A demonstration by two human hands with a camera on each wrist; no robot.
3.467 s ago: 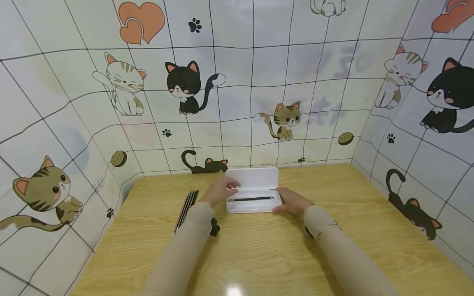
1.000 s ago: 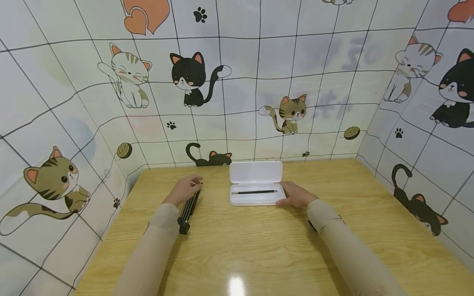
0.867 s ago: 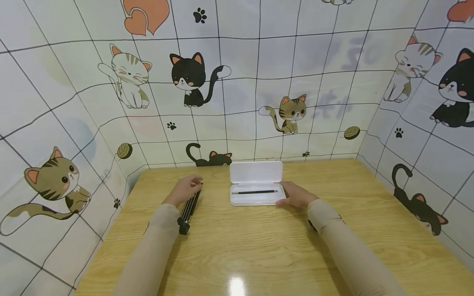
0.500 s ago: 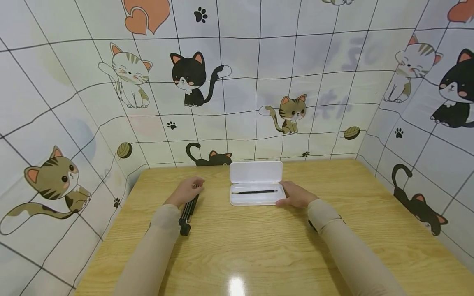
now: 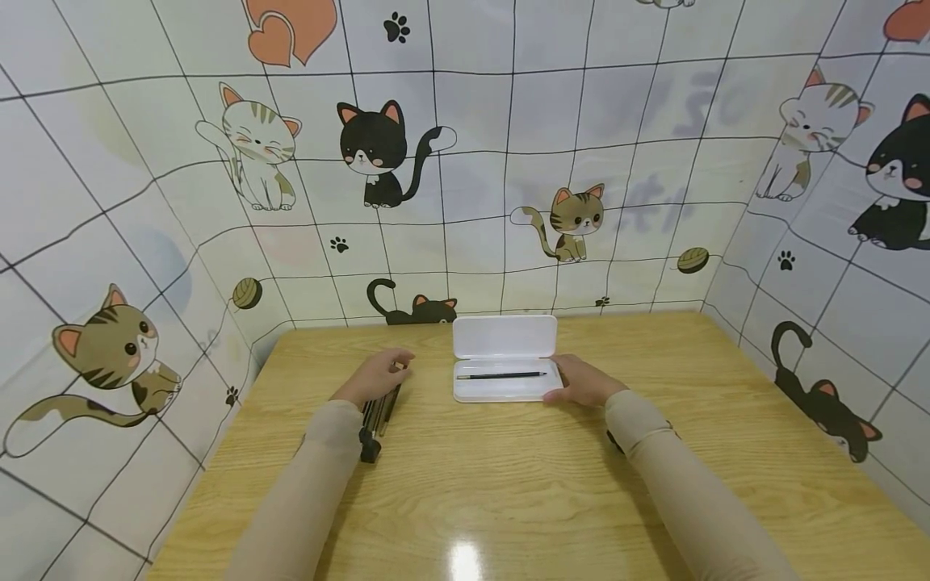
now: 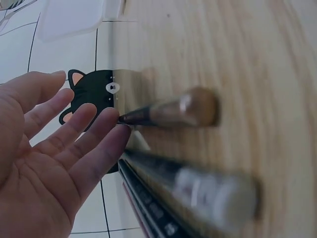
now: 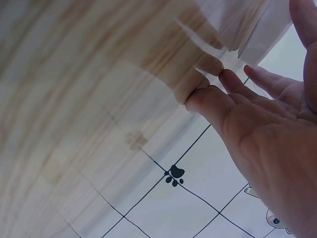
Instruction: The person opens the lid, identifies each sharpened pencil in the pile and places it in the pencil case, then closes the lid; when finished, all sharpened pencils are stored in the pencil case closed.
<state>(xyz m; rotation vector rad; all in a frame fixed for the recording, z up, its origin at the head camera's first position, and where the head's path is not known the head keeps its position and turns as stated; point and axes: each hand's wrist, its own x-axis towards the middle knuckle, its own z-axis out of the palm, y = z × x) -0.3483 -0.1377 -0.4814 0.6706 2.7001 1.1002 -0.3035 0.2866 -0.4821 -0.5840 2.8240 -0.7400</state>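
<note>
While my right hand (image 5: 584, 381) holds the right end of the white case (image 5: 504, 393), thumb at its near corner and fingers round toward the far side, the change is all on the left. My left hand (image 5: 374, 378) has shifted a little rightward over the loose pencils (image 5: 376, 413) since half a second ago, and their tight bundle has loosened. At its right edge one pencil now lies slightly apart; the left wrist view shows such a brown-ended pencil (image 6: 173, 112) running up to my fingertips, separate from the white-ended pencil (image 6: 213, 198) and the darker ones beside it.

My left fingers are lightly bent and a little spread, the thumb tip near the forefinger; whether they pinch that brown-ended pencil I cannot tell, since its far end is hidden behind them.

Nothing has moved at the case. It sits open on the surface (image 5: 523, 476), right of the loose pencils, its lid (image 5: 504, 336) tipped back on the far side, and a single dark pencil (image 5: 501, 375) lies lengthwise inside. I judge that the loosening makes one pencil easier to single out, while several remain outside the case.
</note>
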